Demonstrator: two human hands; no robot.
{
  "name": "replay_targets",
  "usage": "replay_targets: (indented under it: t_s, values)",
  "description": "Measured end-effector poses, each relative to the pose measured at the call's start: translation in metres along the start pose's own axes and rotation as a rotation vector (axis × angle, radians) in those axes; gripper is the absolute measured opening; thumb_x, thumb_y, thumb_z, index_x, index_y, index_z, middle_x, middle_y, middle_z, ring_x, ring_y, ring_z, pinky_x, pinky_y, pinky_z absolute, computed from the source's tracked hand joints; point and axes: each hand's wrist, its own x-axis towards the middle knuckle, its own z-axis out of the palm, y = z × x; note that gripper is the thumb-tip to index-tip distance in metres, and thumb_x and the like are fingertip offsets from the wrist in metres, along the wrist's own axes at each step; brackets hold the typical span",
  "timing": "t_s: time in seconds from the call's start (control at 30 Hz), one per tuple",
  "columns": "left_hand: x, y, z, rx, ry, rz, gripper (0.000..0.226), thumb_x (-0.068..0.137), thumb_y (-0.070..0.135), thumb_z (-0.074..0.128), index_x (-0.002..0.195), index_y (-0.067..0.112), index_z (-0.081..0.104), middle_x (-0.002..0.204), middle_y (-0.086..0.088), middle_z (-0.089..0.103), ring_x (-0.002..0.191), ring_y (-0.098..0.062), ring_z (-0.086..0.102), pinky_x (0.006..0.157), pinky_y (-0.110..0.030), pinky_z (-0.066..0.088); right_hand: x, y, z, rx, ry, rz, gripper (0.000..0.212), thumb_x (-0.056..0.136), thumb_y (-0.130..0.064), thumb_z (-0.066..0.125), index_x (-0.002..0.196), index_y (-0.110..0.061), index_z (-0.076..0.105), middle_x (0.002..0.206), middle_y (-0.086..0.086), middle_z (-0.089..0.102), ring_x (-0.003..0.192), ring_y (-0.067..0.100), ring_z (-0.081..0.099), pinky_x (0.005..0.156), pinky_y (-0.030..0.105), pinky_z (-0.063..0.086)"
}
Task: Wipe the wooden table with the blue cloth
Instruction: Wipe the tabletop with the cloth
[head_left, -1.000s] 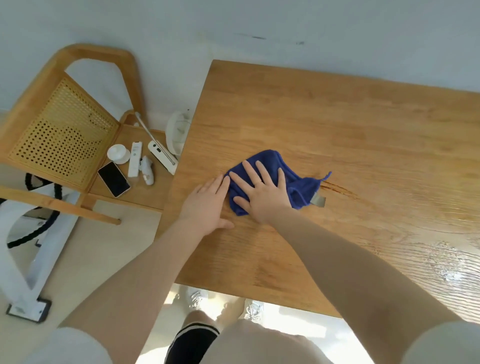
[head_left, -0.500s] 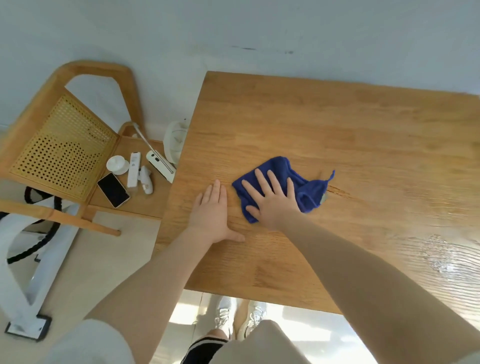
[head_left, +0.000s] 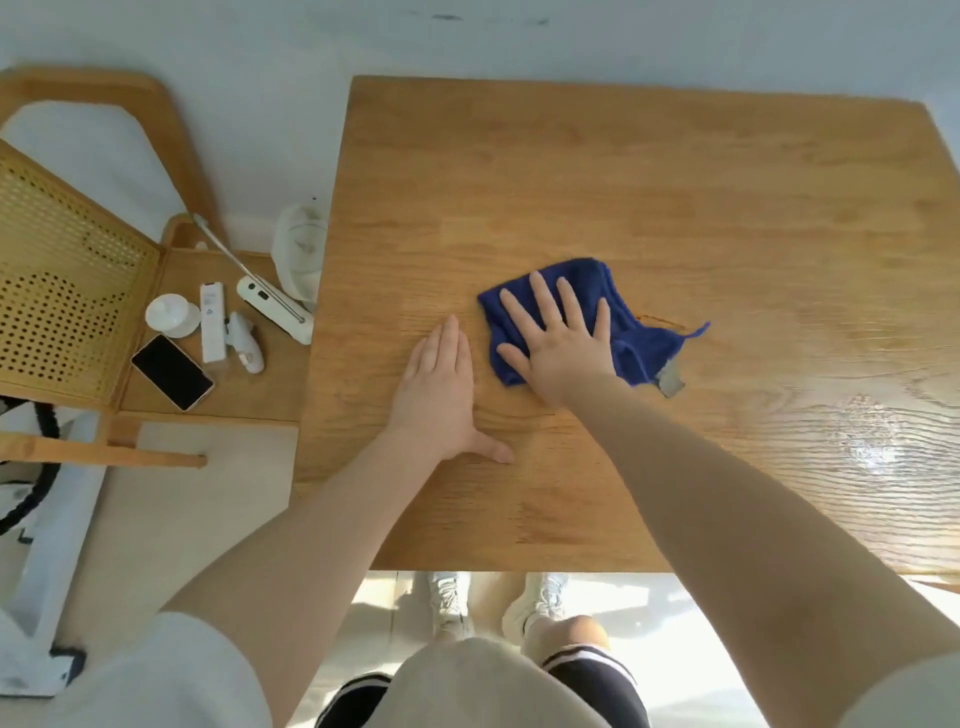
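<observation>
The blue cloth (head_left: 631, 332) lies crumpled on the wooden table (head_left: 649, 197), left of the middle. My right hand (head_left: 558, 340) presses flat on its left part with the fingers spread; a grey label sticks out at the cloth's right corner. My left hand (head_left: 441, 392) rests flat on the bare wood just left of the cloth, fingers together and thumb out, holding nothing. A dark streak in the wood shows right behind the cloth.
A wooden chair (head_left: 67, 291) stands left of the table; its seat carries a phone (head_left: 171, 371), a white remote (head_left: 212, 322), a small white dish and other white gadgets. A white object (head_left: 301, 254) sits against the table's left edge. A wet sheen (head_left: 872, 436) covers the table's right side.
My right hand has slid the cloth a little to the right and away from my left hand, which stays flat on the wood. The camera view has shifted.
</observation>
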Motion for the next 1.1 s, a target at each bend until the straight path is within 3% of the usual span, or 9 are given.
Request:
replay_targets:
  t_s: [0.2,0.47,0.6,0.73,0.83,0.93,1.1]
  values:
    - [0.002,0.009,-0.006,0.061,-0.043,-0.033,0.149,0.048,0.076,0.069,0.145,-0.001,-0.014,0.154,-0.018,-0.021,0.145,-0.028,-0.012,0.116,-0.037,-0.005,0.039,0.01,-0.015,0.024,-0.032,0.056,0.061,0.095,-0.06,0.014,0.147,-0.039,-0.01,0.157,-0.003,-0.018,0.144,0.026,-0.015,0.113,0.056,-0.006]
    - [-0.004,0.017,-0.014,-0.009,-0.104,-0.103,0.145,0.053,0.069,0.074,0.146,0.003,-0.016,0.153,-0.014,-0.026,0.144,-0.025,-0.017,0.117,-0.037,-0.003,-0.053,0.0,0.015,-0.021,-0.055,-0.071,0.061,0.096,-0.058,0.013,0.146,-0.037,-0.015,0.155,-0.001,-0.025,0.143,0.025,-0.02,0.113,0.055,-0.009]
    - [-0.003,0.026,-0.022,-0.045,-0.11,-0.162,0.123,0.069,0.06,0.069,0.148,0.004,-0.006,0.156,-0.014,-0.015,0.146,-0.026,-0.006,0.118,-0.036,0.005,-0.058,0.012,0.012,-0.05,-0.084,-0.188,0.062,0.094,-0.06,0.015,0.145,-0.04,-0.015,0.156,-0.002,-0.024,0.143,0.024,-0.02,0.112,0.055,-0.009]
    - [0.0,0.046,-0.023,-0.251,0.014,-0.218,0.097,0.081,0.053,0.062,0.15,0.01,0.007,0.158,-0.01,0.003,0.144,-0.027,0.01,0.115,-0.036,0.016,-0.021,0.033,0.0,-0.059,-0.049,-0.253,0.062,0.093,-0.062,0.016,0.145,-0.043,-0.012,0.157,-0.005,-0.019,0.144,0.022,-0.017,0.113,0.056,-0.007]
    - [0.001,0.064,-0.015,-0.283,0.112,-0.208,0.098,0.082,0.053,0.06,0.15,0.013,0.002,0.159,-0.005,-0.002,0.146,-0.022,0.002,0.116,-0.034,0.01,0.021,0.05,-0.01,-0.052,-0.014,-0.267,0.061,0.093,-0.062,0.016,0.146,-0.044,-0.009,0.158,-0.005,-0.016,0.145,0.022,-0.014,0.113,0.056,-0.005]
    - [0.008,0.077,-0.01,-0.301,0.105,-0.181,0.099,0.083,0.055,0.057,0.15,0.012,-0.001,0.159,-0.004,-0.007,0.146,-0.02,-0.003,0.117,-0.034,0.006,0.057,0.072,-0.027,-0.032,-0.049,-0.21,0.061,0.093,-0.062,0.016,0.146,-0.044,-0.009,0.158,-0.006,-0.017,0.144,0.022,-0.015,0.114,0.056,-0.005]
    - [0.021,0.093,-0.012,-0.158,0.111,-0.113,0.103,0.081,0.065,0.05,0.15,0.011,-0.004,0.159,-0.007,-0.003,0.146,-0.02,-0.001,0.117,-0.035,0.001,0.033,0.082,-0.016,0.039,-0.042,-0.126,0.06,0.095,-0.058,0.017,0.147,-0.041,-0.01,0.157,-0.004,-0.02,0.144,0.024,-0.017,0.112,0.056,-0.009]
